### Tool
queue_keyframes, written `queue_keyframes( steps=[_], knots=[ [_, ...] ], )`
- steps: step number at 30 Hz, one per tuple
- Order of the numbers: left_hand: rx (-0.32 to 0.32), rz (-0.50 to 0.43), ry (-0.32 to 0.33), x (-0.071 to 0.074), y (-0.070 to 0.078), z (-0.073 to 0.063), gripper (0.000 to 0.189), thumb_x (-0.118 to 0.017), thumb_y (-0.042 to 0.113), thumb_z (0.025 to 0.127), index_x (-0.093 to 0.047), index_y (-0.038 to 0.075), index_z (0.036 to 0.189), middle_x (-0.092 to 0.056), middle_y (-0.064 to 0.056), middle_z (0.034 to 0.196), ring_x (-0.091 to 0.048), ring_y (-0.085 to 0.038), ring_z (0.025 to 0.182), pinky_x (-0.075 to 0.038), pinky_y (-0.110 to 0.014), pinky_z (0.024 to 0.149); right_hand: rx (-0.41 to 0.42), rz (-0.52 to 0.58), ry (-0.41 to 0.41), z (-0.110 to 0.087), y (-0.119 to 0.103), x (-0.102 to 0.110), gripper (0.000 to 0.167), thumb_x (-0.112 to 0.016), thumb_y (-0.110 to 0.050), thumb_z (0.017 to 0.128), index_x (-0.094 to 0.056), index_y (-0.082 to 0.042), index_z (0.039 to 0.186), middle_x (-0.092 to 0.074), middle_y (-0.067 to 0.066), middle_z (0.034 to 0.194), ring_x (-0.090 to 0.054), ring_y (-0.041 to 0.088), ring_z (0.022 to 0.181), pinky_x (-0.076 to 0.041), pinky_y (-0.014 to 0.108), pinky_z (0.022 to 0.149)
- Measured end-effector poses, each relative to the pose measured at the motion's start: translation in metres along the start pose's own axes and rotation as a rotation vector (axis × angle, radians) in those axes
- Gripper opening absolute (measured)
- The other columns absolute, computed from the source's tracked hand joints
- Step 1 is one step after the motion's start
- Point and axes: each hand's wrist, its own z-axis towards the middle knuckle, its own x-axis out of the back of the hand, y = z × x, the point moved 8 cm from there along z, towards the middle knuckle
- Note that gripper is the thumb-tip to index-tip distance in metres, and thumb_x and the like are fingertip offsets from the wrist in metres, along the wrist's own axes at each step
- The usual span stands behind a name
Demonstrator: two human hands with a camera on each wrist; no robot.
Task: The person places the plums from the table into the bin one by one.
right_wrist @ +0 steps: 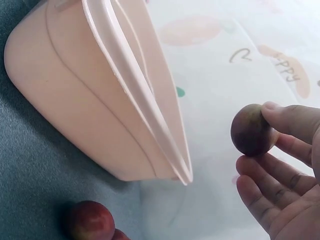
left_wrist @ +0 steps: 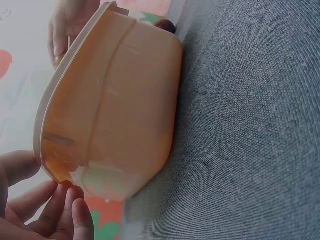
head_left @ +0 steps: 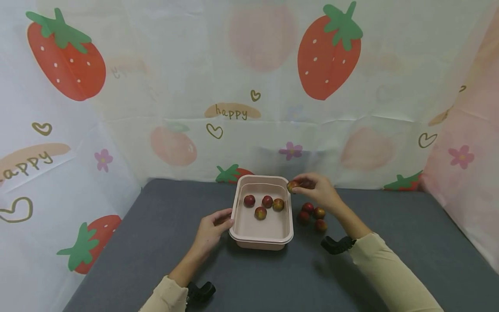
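Note:
A pale pink plastic box point(head_left: 260, 245) stands on the table with several red and yellow plums point(head_left: 260, 212) scattered on its floor. My left hand point(head_left: 210, 229) grips the box's left rim; in the left wrist view its thumb and fingers point(left_wrist: 60, 212) pinch the edge from both sides. At the far right corner, my right hand point(head_left: 317, 190) holds another plum point(right_wrist: 254, 131) between thumb and fingertips. In the right wrist view that plum is up beside the box rim, in the air. Several more plums point(head_left: 320, 225) lie in a group right of the box, below the right hand.
A dark grey cloth point(head_left: 163, 242) covers the table. Behind it and on both sides hangs a white curtain point(head_left: 187, 78) printed with strawberries, hearts and flowers. Each wrist wears a black strap mount point(head_left: 337, 245).

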Motion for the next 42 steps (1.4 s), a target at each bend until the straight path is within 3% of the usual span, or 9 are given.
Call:
queue_keyframes(
  steps=[6, 16, 42],
  knots=[
    [0.000, 0.000, 0.000, 0.000, -0.001, 0.000, 0.037, -0.067, 0.012, 0.091, -0.063, 0.001, 0.126, -0.069, -0.017, 0.114, -0.063, -0.023, 0.105, -0.049, -0.026, 0.083, 0.011, 0.008, -0.012, 0.003, 0.000, -0.007, 0.031, -0.073, -0.018, 0.087, -0.068, -0.001, 0.112, -0.070, 0.018, 0.104, -0.069, 0.027, 0.091, -0.056, 0.032, 0.077],
    [-0.003, -0.002, -0.001, 0.000, -0.003, 0.001, 0.036, -0.066, 0.011, 0.091, -0.063, 0.001, 0.126, -0.069, -0.017, 0.114, -0.063, -0.023, 0.105, -0.049, -0.029, 0.086, 0.010, 0.023, -0.047, 0.005, 0.000, -0.022, 0.031, -0.073, -0.017, 0.087, -0.067, 0.000, 0.113, -0.070, 0.018, 0.105, -0.069, 0.027, 0.093, -0.056, 0.032, 0.078],
    [0.013, -0.017, -0.001, 0.000, -0.001, 0.000, 0.038, -0.067, 0.012, 0.091, -0.063, 0.001, 0.127, -0.069, -0.017, 0.115, -0.063, -0.023, 0.107, -0.049, -0.028, 0.085, -0.034, -0.104, -0.121, 0.013, 0.003, -0.058, 0.030, -0.073, -0.020, 0.087, -0.069, -0.006, 0.113, -0.069, 0.011, 0.104, -0.064, 0.023, 0.094, -0.054, 0.039, 0.083]
  ],
)
